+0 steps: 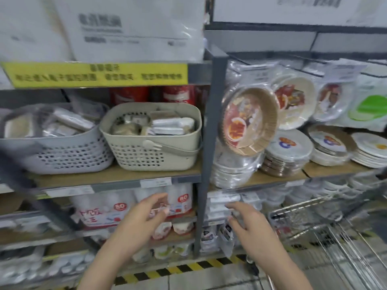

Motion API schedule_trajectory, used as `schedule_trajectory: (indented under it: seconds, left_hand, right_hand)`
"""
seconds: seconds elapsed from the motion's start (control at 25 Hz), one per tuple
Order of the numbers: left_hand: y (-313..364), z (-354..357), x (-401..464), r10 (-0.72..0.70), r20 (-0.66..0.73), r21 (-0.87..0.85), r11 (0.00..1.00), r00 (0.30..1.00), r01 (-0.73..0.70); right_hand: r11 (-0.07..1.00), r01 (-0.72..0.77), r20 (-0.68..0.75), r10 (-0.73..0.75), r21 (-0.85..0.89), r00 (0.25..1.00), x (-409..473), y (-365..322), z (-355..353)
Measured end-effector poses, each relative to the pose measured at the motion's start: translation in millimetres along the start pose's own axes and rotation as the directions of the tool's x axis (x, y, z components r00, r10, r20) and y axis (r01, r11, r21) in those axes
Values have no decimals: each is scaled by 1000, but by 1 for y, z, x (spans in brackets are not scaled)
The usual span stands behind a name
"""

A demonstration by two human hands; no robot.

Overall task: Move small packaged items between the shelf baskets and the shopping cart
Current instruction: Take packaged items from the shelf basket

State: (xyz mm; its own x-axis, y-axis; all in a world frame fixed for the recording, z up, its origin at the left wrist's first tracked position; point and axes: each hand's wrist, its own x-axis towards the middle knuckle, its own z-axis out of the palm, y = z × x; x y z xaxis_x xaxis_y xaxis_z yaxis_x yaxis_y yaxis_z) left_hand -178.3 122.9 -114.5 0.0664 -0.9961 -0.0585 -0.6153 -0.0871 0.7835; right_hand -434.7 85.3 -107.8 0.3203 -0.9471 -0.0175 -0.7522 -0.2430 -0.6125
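Cream plastic, moulded with rounded corners and a lattice of small holes low on its walls, forms the right-hand basket (150, 143) on the wooden shelf board (117, 174); a grey handle hangs folded against its front. It is packed with small packaged items (167, 125), flat and wrapped in shiny film. Just beside it on the left sits a pale grey basket (62, 151) of the same perforated make, holding more glossy wrapped packs. The shelf frame is dull grey metal, with a yellow printed sign (98, 74) along the rail above. In the next bay lean round paper plates (249, 124) in clear wrap, with flatter stacks beside them. The chrome wire shopping cart (314, 222) stands low at the right. Both hands are raised below the shelf board, apart from each other: the left hand (144, 218) and the right hand (249, 222) have loosely spread, slightly bent fingers and hold nothing.
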Motion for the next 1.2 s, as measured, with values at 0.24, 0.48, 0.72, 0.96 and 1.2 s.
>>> schedule_trajectory:
  seconds: [0.24, 0.48, 0.72, 0.96, 1.2]
  left_hand:
    - [-1, -98, 39, 169, -108, 5, 986, 980, -169]
    - [23, -148, 111, 362, -48, 89, 930, 931, -357]
    - [32, -146, 211, 363, 107, 291, 879, 926, -378]
    - [11, -132, 237, 416, 184, 367, 811, 891, -455]
    - [8, -131, 243, 500, 124, 472, 730, 857, -494]
  right_hand:
    - [980, 185, -169, -194, -68, 966, 60, -99, 1]
    - [983, 158, -387, -183, -97, 904, 118, -140, 2]
    - [985, -4, -388, -64, -173, 919, 182, -149, 0]
    - [949, -56, -116, 20, -312, 993, 203, -139, 8]
    - [947, -30, -86, 2, -319, 996, 203, -139, 7]
